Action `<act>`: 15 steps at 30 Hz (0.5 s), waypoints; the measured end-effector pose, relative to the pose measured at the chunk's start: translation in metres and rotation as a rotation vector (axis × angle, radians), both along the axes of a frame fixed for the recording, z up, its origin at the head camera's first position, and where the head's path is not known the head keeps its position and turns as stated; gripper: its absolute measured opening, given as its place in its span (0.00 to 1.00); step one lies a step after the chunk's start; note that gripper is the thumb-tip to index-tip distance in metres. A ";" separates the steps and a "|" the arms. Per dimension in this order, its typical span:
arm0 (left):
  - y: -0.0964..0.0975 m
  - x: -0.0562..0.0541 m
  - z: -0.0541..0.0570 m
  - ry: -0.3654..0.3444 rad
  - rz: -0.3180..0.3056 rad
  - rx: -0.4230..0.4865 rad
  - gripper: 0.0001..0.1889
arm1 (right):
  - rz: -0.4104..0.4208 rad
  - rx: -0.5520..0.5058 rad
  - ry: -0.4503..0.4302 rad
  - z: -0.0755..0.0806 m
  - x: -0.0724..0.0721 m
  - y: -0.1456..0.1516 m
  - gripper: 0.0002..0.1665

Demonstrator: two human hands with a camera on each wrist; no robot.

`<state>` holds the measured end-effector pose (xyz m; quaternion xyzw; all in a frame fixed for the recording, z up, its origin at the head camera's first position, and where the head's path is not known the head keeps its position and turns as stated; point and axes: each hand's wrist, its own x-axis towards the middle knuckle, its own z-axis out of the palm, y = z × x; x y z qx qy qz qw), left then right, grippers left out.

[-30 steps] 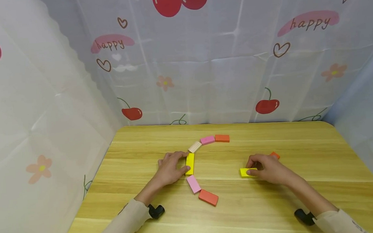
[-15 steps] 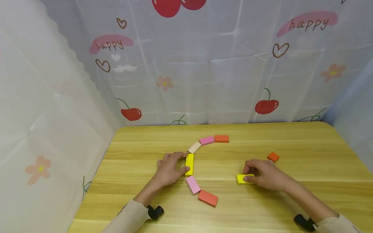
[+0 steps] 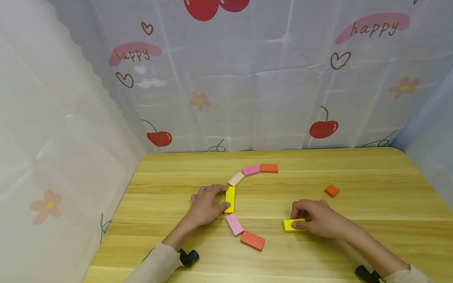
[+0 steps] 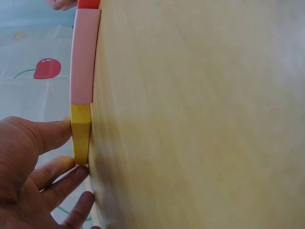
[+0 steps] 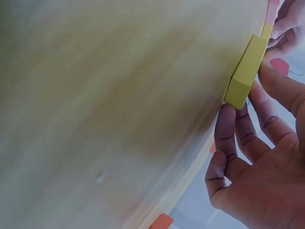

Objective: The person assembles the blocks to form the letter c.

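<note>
In the head view, my left hand [image 3: 205,205] holds a yellow block [image 3: 230,201] lying flat, with the thumb near its close end and the index finger near its far end. The left wrist view shows the thumb and fingertips on this yellow block [image 4: 81,133], beside a pink one [image 4: 86,55]. To the right, my right hand [image 3: 322,220] pinches a second yellow block [image 3: 289,225] between thumb and fingers, low at the tabletop. Seen from the right wrist, that block [image 5: 245,71] has the thumb on one side and fingertips at its near end.
Curving with the left yellow block are a pale wood block [image 3: 235,179], a pink block [image 3: 251,170] and an orange-red block [image 3: 269,168] behind, plus a pink block [image 3: 234,224] and a red block [image 3: 253,240] in front. An orange block [image 3: 332,191] lies apart on the table [image 3: 388,179].
My right hand has moved left and nearer to me with its yellow block, leaving the orange block behind it in full view. The left hand stays at its yellow block.
</note>
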<state>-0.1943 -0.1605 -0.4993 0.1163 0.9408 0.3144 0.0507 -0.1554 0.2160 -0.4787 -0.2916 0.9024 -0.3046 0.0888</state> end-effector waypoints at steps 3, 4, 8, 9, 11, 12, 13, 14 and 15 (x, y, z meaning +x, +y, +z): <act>0.000 0.000 0.000 0.002 0.000 0.000 0.28 | 0.014 -0.002 -0.005 0.001 0.002 -0.003 0.10; 0.000 0.000 0.000 0.001 0.000 -0.003 0.28 | 0.019 -0.003 -0.007 0.002 0.003 -0.003 0.10; 0.001 0.001 0.000 -0.004 0.003 -0.002 0.28 | 0.047 -0.012 -0.005 0.004 0.006 -0.005 0.10; 0.001 0.001 0.000 -0.006 0.003 -0.004 0.28 | 0.055 -0.019 -0.006 0.004 0.007 -0.006 0.10; 0.001 0.000 0.000 -0.005 0.003 -0.005 0.27 | 0.073 -0.028 -0.006 0.005 0.007 -0.007 0.10; 0.001 0.000 0.000 -0.004 0.003 -0.005 0.27 | 0.081 -0.033 -0.009 0.005 0.008 -0.008 0.10; 0.001 0.000 0.000 -0.004 0.003 -0.005 0.27 | 0.089 -0.036 -0.012 0.005 0.008 -0.008 0.10; 0.001 0.000 0.000 -0.004 0.004 -0.006 0.27 | 0.095 -0.040 -0.016 0.005 0.009 -0.009 0.10; 0.001 0.000 0.000 -0.004 0.005 -0.007 0.27 | 0.102 -0.039 -0.016 0.005 0.009 -0.010 0.10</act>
